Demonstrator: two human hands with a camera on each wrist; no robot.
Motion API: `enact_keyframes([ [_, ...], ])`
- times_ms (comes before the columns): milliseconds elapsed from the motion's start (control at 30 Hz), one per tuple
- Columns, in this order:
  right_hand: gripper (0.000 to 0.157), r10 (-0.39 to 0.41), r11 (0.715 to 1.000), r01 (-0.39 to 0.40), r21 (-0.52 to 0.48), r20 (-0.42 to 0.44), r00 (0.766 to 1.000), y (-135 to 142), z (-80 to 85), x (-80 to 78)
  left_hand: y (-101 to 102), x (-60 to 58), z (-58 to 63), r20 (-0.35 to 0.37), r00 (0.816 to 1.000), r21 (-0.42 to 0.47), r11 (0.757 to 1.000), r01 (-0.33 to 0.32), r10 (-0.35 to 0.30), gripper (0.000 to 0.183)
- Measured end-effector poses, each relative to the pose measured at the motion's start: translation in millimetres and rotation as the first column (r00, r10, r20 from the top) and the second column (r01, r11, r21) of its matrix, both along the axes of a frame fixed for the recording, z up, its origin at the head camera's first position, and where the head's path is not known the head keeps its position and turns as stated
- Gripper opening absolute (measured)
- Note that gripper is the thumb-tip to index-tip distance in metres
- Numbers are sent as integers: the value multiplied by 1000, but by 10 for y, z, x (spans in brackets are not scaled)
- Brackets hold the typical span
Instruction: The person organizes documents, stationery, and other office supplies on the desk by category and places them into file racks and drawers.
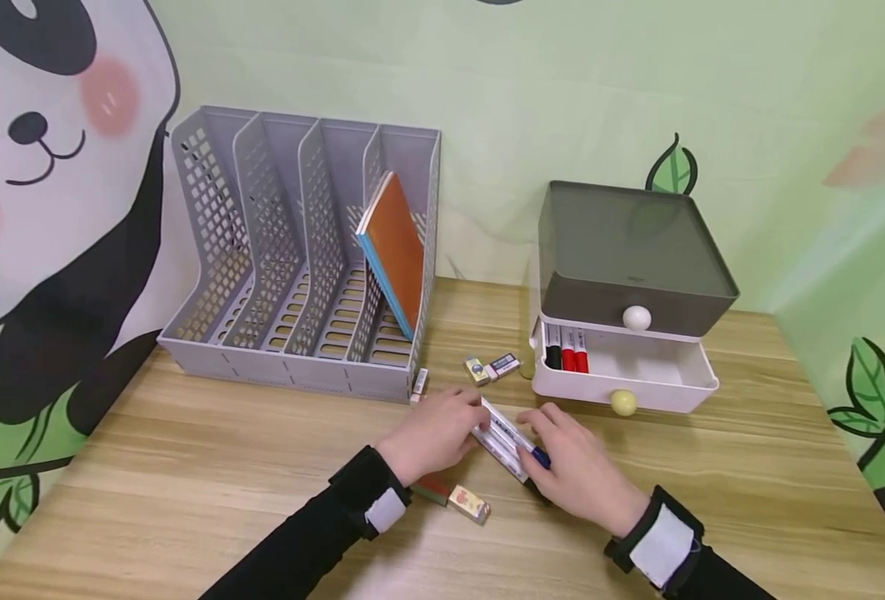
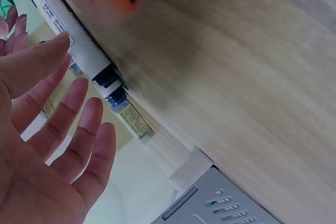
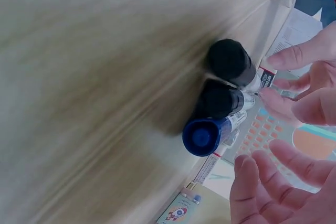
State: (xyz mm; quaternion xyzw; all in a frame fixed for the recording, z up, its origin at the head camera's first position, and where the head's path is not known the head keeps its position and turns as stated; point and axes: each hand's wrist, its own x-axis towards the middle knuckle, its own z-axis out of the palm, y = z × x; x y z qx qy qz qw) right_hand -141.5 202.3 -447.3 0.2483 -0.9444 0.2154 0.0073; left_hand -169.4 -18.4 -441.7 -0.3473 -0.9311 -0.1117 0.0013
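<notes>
Three white-barrelled markers lie side by side on the table, slanting between the two hands. Their caps, two black and one blue, face the right hand. The left hand is at the far end of the markers; in the left wrist view its fingers are spread and loosely bent, with the thumb over a barrel. At the cap end, the right hand has its fingers apart and loosely bent around the bundle's side. A patterned eraser lies near the left wrist, beside a red and green piece partly hidden by that hand.
A grey file rack holding an orange-covered book stands at the back left. At the right, a drawer box has its lower white drawer pulled out, with black and red markers inside. Small erasers lie between them.
</notes>
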Motion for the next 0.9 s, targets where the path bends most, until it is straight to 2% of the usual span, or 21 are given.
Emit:
enact_keyframes([
  [133,33,10,1000,-10,-18,21,1000,-5,8,5,-24,2,-28,5,1000,-13,1000,21,-21,11],
  [400,32,25,998,-22,-52,61,998,-8,20,20,-65,-7,-70,78,997,-27,999,26,-24,14],
  [567,31,50,994,-46,-97,36,998,3,44,26,-106,-29,15,91,994,16,998,55,-56,12],
  [700,29,96,979,-89,-183,33,995,38,110,27,-162,-34,138,66,992,96,990,100,-107,12],
  [800,27,155,954,-119,-276,111,982,70,189,23,-197,-32,233,39,990,154,979,131,-138,12],
  [900,28,216,920,-115,-375,237,947,97,283,29,-204,-30,313,12,986,196,968,158,-164,13],
])
